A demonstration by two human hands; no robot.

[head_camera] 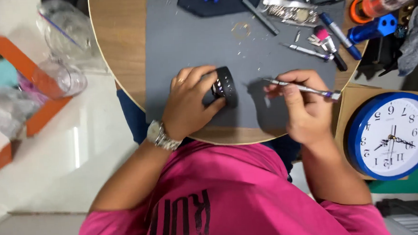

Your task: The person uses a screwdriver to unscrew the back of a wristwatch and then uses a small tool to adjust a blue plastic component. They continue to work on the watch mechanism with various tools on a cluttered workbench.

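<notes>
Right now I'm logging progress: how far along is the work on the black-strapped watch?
Done: tools are laid out on the grey mat. In hand: the left hand steadies the black-strapped watch on the mat, and the right hand holds a thin metal tool with its tip beside the watch, not touching. Left: nothing shows the watch opened or finished.

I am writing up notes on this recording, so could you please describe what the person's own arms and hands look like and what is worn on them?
Both arms are bare from the short sleeves of a bright pink T-shirt with black lettering. The left hand has a silver metal wristwatch with a link band at its wrist and what looks like a ring on one finger. The right hand wears nothing visible: no glove, watch or band.
</notes>
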